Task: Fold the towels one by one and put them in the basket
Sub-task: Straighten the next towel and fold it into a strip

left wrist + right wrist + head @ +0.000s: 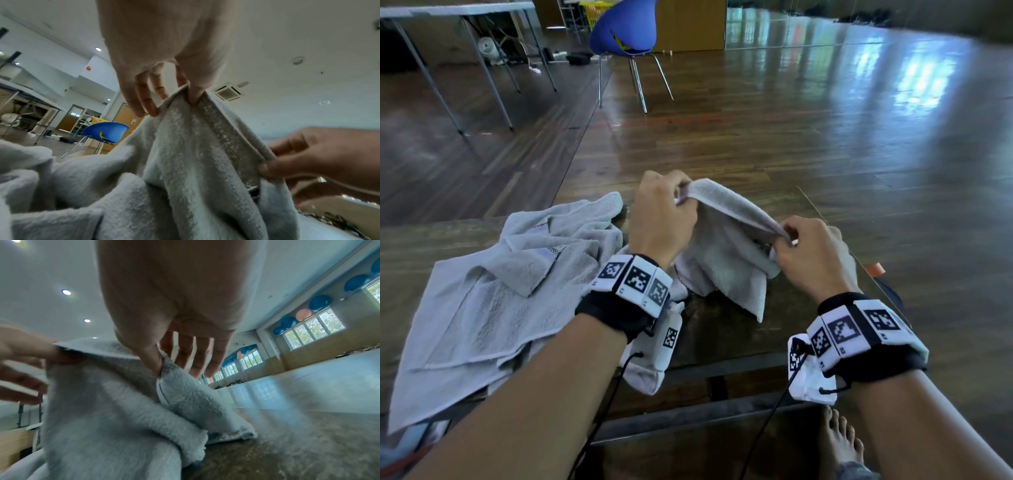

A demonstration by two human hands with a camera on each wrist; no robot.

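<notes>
Dark wooden table [726,329] bearing a crumpled grey towel pile [493,294]. Left hand [661,219] and right hand [813,255] each pinch a hemmed edge of the lifted terry towel [726,246]. Only the wrist views reveal thumb-to-finger clamping and the looped pile.

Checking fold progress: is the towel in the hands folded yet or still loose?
Still loose: the held towel hangs bunched from one edge, pinched by the left hand and right hand, its lower part on the table.
</notes>
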